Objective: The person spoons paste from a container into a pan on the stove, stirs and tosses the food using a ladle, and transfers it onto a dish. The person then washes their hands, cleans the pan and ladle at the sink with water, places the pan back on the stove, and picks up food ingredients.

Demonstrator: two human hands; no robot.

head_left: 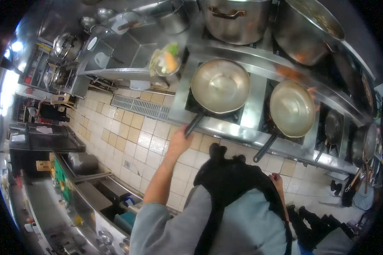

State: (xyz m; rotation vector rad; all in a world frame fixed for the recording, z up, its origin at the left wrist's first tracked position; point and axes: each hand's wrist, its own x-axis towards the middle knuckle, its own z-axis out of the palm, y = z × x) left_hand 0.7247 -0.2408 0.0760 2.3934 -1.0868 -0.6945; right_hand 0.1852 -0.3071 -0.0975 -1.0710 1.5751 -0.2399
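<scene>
My left hand (181,139) is wrapped round the black handle of a frying pan (221,83). This pan sits on the left burner, and its bare metal inside shines with a pale sheen. Low at my side hangs my right hand (277,182), its fingers curled in with nothing showing in them. Further right on the stove stands a second frying pan (292,106), flames at its edge. The black handle (266,148) of that pan sticks out over the stove's front, away from my right hand.
Large pots (238,25) stand behind the pans. Left of the stove is a metal sink (136,51), with a container of vegetables (168,61) at its near corner. Small dark pans (334,126) sit at the right. Another person (51,110) is far left; someone's dark-trousered legs (312,223) show lower right.
</scene>
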